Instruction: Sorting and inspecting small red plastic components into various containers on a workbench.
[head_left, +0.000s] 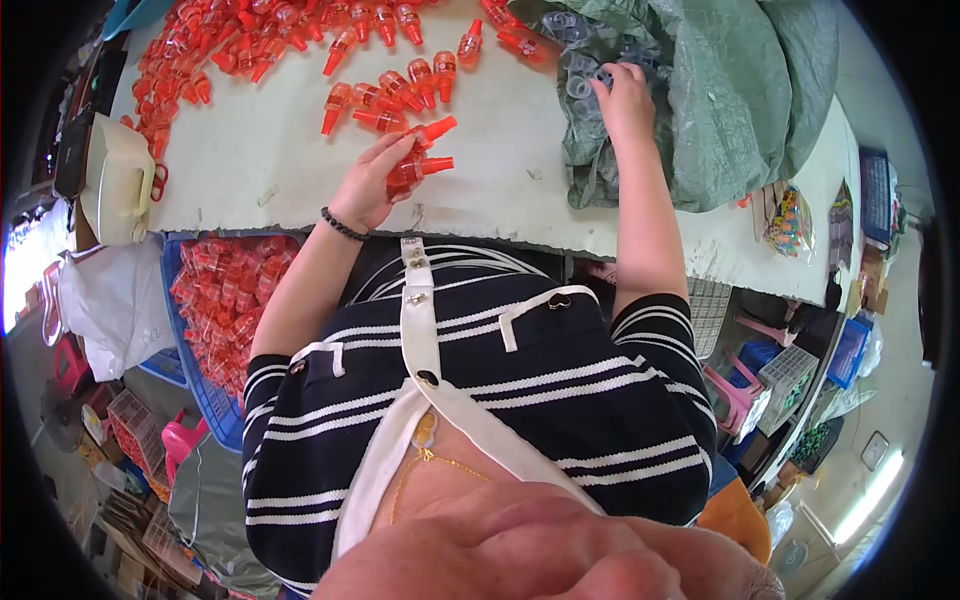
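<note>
My left hand (pixel 372 180), closed, grips small red bottles with pointed nozzles (pixel 408 172); two nozzles stick out to the right past the fingers. Beyond it, a loose group of similar red bottles (pixel 400 88) lies on the white tabletop. At the mouth of a green woven sack (pixel 715 110), my right hand (pixel 628 95) has its fingers bent around a transparent plastic cap (pixel 602 77). More transparent caps (pixel 578 70) lie in the sack's opening around the fingertips. The palm side of the right hand is hidden.
A large heap of red bottles (pixel 225 45) covers the table's far left. Below the table edge on the left stands a blue crate (pixel 205 375) full of them. A cream plastic container (pixel 115 180) and red scissors (pixel 159 182) sit at the left edge; a colourful packet (pixel 790 222) lies right.
</note>
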